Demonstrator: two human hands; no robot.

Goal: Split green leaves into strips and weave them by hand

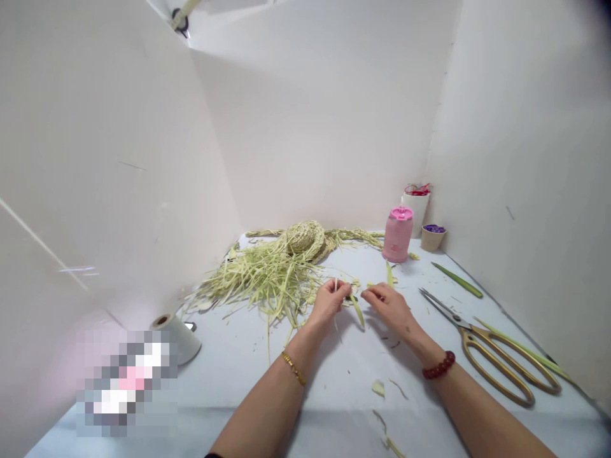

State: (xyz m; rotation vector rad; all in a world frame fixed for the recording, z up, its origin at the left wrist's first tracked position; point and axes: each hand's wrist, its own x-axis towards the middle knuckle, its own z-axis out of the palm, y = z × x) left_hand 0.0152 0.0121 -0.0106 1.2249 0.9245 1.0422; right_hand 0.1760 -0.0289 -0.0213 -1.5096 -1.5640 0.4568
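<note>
My left hand [331,299] is closed in a pinch on a narrow green leaf strip [357,312], whose pointed end slants down to the right over the table. A little to the right, my right hand [387,300] has its thumb and fingers pressed together; anything between the fingertips is too small to make out. The two hands are apart. Behind and left of my left hand lies a heap of pale green strips [258,280]. A coiled braid [305,239] rests at the back of the heap.
Large gold-handled scissors [496,356] and a green leaf piece [457,280] lie at right. A pink container [398,235], a white cup [417,210] and a small tan cup [433,238] stand at the back right. A thread cone [179,340] is at left. Scraps dot the table [344,394].
</note>
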